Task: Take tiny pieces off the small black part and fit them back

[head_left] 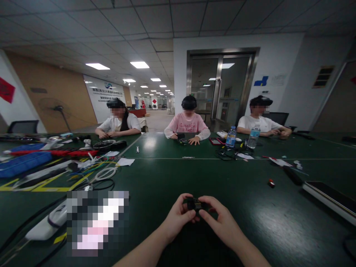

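Note:
Just above the green tabletop (172, 185), both hands meet around a small black object (197, 205) with a yellowish strip on it; its kind I cannot make out. My left hand (179, 213) grips its left side between thumb and fingers. From the other side, my right hand (218, 218) pinches it with thumb and forefinger. Fingers cover much of the object, so its full shape is hidden.
Left of my arms lie a white power strip (47, 224), cables and a blue tray (25, 165). A small red-and-silver item (271, 183) and a flat white-edged device (330, 198) are on the right. Three people sit opposite, near water bottles (230, 138).

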The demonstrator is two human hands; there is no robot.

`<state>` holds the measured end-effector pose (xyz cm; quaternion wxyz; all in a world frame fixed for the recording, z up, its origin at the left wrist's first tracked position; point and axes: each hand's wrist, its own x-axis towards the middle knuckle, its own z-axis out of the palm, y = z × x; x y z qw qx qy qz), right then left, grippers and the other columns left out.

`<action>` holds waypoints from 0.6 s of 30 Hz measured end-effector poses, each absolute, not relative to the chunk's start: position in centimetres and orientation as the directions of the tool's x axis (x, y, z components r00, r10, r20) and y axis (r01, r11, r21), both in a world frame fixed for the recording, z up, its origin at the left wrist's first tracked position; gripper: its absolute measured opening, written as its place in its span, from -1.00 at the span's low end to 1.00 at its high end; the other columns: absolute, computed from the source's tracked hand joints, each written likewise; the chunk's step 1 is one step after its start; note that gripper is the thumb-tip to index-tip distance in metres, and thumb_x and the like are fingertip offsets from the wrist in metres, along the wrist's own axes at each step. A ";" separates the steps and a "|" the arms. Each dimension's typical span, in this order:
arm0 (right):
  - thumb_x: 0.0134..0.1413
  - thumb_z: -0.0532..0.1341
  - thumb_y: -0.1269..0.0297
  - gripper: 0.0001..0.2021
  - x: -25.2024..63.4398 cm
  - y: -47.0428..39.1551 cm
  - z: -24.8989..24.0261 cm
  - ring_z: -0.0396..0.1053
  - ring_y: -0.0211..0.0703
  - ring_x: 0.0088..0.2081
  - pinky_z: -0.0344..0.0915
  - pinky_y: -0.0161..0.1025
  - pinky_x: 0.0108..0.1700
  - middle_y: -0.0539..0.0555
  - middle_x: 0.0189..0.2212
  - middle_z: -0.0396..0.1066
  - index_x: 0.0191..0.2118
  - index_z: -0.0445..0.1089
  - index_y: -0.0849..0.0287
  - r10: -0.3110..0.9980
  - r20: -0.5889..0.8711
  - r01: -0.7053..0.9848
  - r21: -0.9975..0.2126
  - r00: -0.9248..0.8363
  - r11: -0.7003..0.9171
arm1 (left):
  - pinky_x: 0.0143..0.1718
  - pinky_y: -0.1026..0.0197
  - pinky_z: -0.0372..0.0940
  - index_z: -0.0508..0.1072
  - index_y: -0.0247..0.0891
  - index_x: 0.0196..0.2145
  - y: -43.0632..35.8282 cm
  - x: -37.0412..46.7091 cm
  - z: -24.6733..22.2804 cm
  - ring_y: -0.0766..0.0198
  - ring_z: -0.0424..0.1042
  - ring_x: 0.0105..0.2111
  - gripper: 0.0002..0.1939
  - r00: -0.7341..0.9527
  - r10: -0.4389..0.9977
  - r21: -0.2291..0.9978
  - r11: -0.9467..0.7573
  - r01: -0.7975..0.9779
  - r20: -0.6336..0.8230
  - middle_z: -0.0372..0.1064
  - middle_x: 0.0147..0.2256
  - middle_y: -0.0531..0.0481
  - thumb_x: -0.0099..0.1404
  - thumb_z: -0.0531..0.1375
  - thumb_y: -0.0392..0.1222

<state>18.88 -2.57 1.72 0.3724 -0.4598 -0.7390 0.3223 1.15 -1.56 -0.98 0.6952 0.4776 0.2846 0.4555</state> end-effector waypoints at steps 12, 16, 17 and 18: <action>0.05 0.14 0.35 -0.79 18.8 -2.3 1.5 0.31 -0.09 -0.07 0.29 -0.16 -0.07 0.05 -0.12 0.36 -0.16 0.38 0.04 0.909 0.255 0.411 -0.828 -0.331 0.382 | -0.33 0.20 0.22 0.16 -0.23 -0.07 -1.9 1.3 -0.5 0.25 0.44 -0.41 -0.47 0.402 0.915 0.924 0.134 -0.357 0.023 0.38 -0.35 -0.02 0.06 0.29 -0.13; 0.05 0.14 0.35 -0.79 18.9 -2.3 1.5 0.31 -0.09 -0.07 0.29 -0.17 -0.07 0.04 -0.12 0.36 -0.16 0.38 0.03 0.911 0.249 0.417 -0.828 -0.327 0.376 | -0.34 0.20 0.22 0.17 -0.22 -0.06 -1.9 1.2 -0.7 0.24 0.45 -0.40 -0.49 0.396 0.917 0.922 0.121 -0.367 0.038 0.38 -0.33 -0.03 0.08 0.28 -0.13; 0.05 0.14 0.35 -0.79 18.9 -2.3 1.5 0.31 -0.09 -0.06 0.29 -0.17 -0.07 0.04 -0.12 0.35 -0.16 0.38 0.03 0.912 0.250 0.415 -0.829 -0.326 0.376 | -0.34 0.20 0.22 0.17 -0.22 -0.07 -1.9 1.2 -0.8 0.24 0.45 -0.40 -0.51 0.396 0.918 0.922 0.121 -0.368 0.037 0.38 -0.33 -0.03 0.09 0.27 -0.12; 0.05 0.14 0.36 -0.79 18.9 -2.3 1.4 0.31 -0.09 -0.06 0.28 -0.17 -0.07 0.04 -0.11 0.35 -0.16 0.38 0.04 0.912 0.253 0.413 -0.829 -0.323 0.376 | -0.33 0.20 0.23 0.18 -0.22 -0.07 -1.9 1.2 -0.8 0.24 0.45 -0.39 -0.53 0.401 0.915 0.922 0.125 -0.366 0.035 0.37 -0.33 -0.03 0.11 0.25 -0.12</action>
